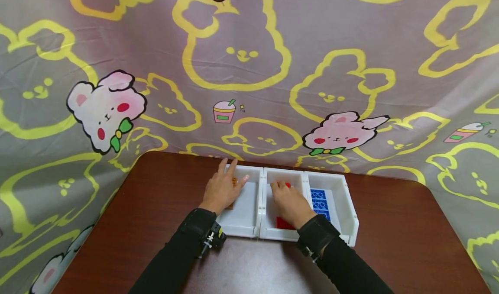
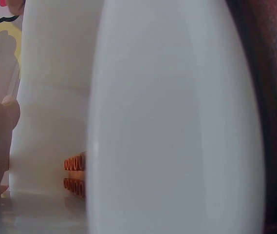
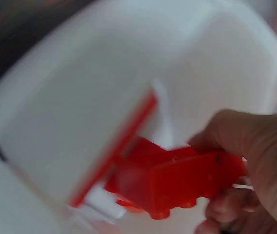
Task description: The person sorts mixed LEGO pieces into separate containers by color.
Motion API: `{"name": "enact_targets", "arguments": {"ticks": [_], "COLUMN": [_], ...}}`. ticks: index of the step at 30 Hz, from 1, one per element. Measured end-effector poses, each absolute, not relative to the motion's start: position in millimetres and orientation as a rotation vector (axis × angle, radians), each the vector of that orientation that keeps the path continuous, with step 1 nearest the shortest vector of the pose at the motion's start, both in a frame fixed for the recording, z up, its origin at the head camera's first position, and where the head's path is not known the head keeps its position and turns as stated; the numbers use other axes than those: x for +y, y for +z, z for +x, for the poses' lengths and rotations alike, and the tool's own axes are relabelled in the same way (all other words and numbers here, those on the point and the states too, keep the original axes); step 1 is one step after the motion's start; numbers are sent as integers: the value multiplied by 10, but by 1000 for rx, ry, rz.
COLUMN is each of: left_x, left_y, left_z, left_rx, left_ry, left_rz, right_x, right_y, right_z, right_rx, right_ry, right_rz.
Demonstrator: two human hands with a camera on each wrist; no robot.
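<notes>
A red brick (image 3: 177, 183) is pinched in the right hand (image 1: 289, 203) over the middle of three white bins (image 1: 265, 218). The left hand (image 1: 223, 188), fingers spread, rests in the left bin by orange bricks (image 2: 75, 173). Blue bricks (image 1: 320, 202) fill the right bin on the brown surface (image 1: 409, 224).

Orange bricks (image 2: 75, 173) half hidden

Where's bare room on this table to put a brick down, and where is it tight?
Bare brown table lies right of the blue-brick bin, left of the orange-brick bin, and in front between the sleeves. It is crowded inside the bins: the left hand covers the orange bricks, and the right hand grips a red brick in the middle bin.
</notes>
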State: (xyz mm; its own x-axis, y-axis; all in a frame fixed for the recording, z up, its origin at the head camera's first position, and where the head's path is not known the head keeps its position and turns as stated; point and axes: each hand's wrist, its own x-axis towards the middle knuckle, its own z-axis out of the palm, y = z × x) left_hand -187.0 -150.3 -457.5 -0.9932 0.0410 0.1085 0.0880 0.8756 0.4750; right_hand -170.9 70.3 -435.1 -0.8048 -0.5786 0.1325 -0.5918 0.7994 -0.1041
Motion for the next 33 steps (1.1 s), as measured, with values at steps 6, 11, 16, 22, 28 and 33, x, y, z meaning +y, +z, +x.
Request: {"name": "enact_targets", "arguments": {"ticks": [6,11,16,22,28,33], "left_x": [-1519,-1515,-1511,-1508,-1502,-1499], "left_y": [-4579,-4574,-4578,-4600,-4605,-4589], "left_z": [-1870,-1878,-1884,-1877,-1873,-1876], "left_rx": [-2942,-2945,-2943,-2941,-2948,-2918], "left_ry": [-747,-748,-750,-752,-772,-760], "left_rz": [-111,-111,-117,-106,-112,-116], "right_x": [665,710,765,791,842,889], "right_y": [-4475,-4498,-4458,-4390,-4261,-4165], "right_z": [-1695,-1710,-1704,-1669,-1605,-1520], "right_rx": [-2917,-3038,-3073,-3096,-3079,-3219], "right_ry": [151,398,610,843,773,384], "right_rz": [944,946,974,992,992,1005]}}
